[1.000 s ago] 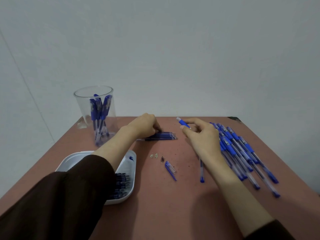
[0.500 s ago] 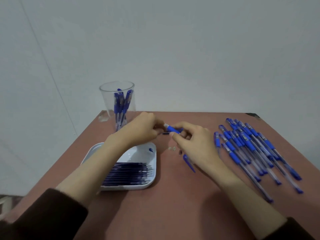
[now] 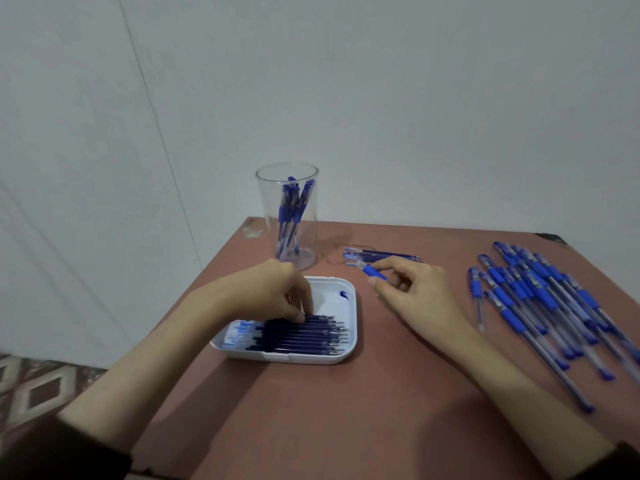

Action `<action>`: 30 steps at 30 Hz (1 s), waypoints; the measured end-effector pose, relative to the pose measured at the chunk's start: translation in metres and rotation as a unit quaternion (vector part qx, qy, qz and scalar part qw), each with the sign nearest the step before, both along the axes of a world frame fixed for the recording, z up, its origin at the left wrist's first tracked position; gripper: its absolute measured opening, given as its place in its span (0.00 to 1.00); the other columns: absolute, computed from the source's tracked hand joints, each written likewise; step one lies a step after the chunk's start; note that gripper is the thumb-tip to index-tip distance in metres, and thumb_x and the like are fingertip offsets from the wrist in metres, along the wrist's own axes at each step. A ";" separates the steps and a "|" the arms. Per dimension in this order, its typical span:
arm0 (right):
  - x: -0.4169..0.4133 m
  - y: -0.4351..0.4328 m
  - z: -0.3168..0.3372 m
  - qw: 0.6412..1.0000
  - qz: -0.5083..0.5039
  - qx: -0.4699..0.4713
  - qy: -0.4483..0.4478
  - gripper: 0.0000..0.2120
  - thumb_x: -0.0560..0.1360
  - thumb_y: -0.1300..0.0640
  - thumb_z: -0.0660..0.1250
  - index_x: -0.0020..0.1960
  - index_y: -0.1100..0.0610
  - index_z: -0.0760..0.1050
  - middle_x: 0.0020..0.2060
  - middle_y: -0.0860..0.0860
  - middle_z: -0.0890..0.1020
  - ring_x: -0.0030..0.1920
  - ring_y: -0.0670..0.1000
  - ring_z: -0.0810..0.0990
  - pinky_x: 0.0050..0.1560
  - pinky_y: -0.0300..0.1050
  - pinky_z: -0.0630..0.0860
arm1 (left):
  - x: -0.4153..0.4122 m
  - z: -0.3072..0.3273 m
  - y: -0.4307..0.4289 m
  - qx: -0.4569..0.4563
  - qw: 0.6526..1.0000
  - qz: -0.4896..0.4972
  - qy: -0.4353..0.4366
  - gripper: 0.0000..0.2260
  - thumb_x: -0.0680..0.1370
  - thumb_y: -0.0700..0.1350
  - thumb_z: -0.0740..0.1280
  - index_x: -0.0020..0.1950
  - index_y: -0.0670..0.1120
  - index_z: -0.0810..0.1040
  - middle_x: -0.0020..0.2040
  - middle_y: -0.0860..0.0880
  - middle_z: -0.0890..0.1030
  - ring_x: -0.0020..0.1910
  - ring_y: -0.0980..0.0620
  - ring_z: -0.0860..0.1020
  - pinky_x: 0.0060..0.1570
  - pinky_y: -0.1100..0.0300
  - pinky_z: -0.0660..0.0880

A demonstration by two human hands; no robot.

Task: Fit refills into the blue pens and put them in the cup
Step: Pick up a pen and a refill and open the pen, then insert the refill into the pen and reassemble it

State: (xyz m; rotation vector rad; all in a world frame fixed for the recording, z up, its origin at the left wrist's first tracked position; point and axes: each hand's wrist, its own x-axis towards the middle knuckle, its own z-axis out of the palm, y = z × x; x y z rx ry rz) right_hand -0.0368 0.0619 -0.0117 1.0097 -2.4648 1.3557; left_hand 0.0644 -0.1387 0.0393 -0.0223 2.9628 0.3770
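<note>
- Dim, cool, even light; colours look grey and flat.
- Soft-edged shadows lie on the table (image 3: 381, 410) beside both forearms (image 3: 156, 368), and a faint one lies right of the cup (image 3: 265, 202).
- The pens (image 3: 540, 299) at the right are smeared by motion blur, and fine detail is soft throughout.
- Wide-angle distortion tilts and slightly bows the wall seam (image 3: 154, 116) at the far left.

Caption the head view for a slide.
Left hand touches refills in the tray; right hand pinches a pen; cup behind.
</note>
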 end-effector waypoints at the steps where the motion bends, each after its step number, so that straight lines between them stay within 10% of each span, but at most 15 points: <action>1: -0.001 0.000 0.000 1.000 0.000 0.001 -0.001 0.10 0.73 0.55 0.70 0.40 0.39 0.76 0.30 0.54 0.76 0.28 0.44 0.67 0.36 0.48 0.73 | -0.001 0.000 0.001 -0.005 1.000 -0.003 0.002 0.07 0.75 0.44 0.70 0.52 0.50 0.83 0.45 0.53 0.82 0.43 0.58 0.77 0.46 0.68 0.72; 9: -0.006 0.004 0.004 1.000 -0.015 -0.017 0.006 0.09 0.74 0.56 0.70 0.41 0.42 0.78 0.28 0.54 0.77 0.27 0.47 0.76 0.35 0.45 0.77 | -0.001 0.006 0.007 0.065 0.987 -0.024 0.142 0.04 0.76 0.42 0.67 0.48 0.49 0.80 0.41 0.54 0.82 0.40 0.58 0.79 0.43 0.66 0.74; 14: -0.014 0.011 0.011 0.996 -0.066 -0.060 0.004 0.06 0.74 0.59 0.70 0.47 0.49 0.82 0.26 0.48 0.73 0.28 0.42 0.71 0.31 0.32 0.66 | -0.014 0.022 0.045 0.523 0.800 0.016 0.293 0.02 0.80 0.40 0.61 0.50 0.46 0.70 0.40 0.43 0.82 0.41 0.47 0.83 0.41 0.58 0.79; 20: -0.025 0.021 0.014 0.991 -0.118 -0.049 -0.023 0.05 0.73 0.60 0.69 0.48 0.54 0.82 0.30 0.48 0.75 0.33 0.44 0.71 0.34 0.35 0.67 | -0.063 0.005 0.084 0.686 0.610 0.118 0.377 0.09 0.80 0.34 0.60 0.57 0.44 0.66 0.42 0.43 0.81 0.41 0.50 0.83 0.41 0.61 0.79; 30: -0.028 0.025 0.018 0.991 -0.128 -0.036 -0.019 0.05 0.74 0.60 0.69 0.48 0.54 0.82 0.31 0.48 0.77 0.35 0.47 0.74 0.36 0.38 0.70 | -0.083 -0.012 0.084 0.710 0.556 0.155 0.403 0.20 0.76 0.29 0.64 0.63 0.46 0.69 0.45 0.45 0.80 0.43 0.52 0.83 0.49 0.59 0.79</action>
